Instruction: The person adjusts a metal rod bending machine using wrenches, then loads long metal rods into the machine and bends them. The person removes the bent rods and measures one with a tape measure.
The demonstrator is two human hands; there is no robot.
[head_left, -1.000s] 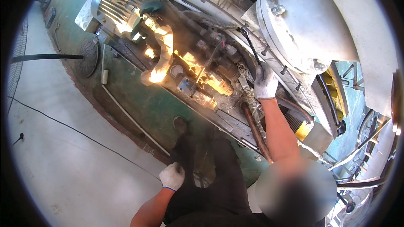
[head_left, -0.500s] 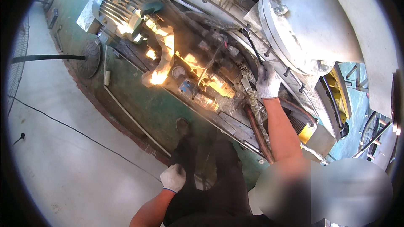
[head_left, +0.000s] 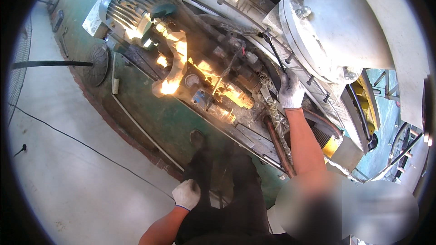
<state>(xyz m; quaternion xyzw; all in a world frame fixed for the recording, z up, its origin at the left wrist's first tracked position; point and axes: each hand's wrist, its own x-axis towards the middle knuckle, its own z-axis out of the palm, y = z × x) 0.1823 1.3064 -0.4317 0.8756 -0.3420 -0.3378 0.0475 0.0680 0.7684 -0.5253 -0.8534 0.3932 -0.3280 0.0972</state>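
Observation:
My right hand (head_left: 291, 90), in a white glove, is closed round the lower end of a dark wrench (head_left: 275, 52). The wrench slants up and left, and its far head is at a bolt (head_left: 265, 32) along the edge of a pale flange (head_left: 302, 69). Other bolts stick out of the flange beside my hand. My left hand (head_left: 186, 194), also in a white glove, rests low by my dark trouser leg. Its fingers are curled in, and whether anything is inside them is hidden.
Left of the flange lie a finned motor (head_left: 131, 11), a blue-topped valve (head_left: 201, 97) and brightly lit fittings. Foil-wrapped hose (head_left: 275, 109) and a brown pipe (head_left: 278, 143) run below my right hand. A large white cylinder (head_left: 338, 22) stands right. A thin cable (head_left: 91, 143) crosses the pale floor.
My right hand has shifted slightly down and right. The wrench has swung a little with it, and more of its shaft and head shows. My left hand has barely moved.

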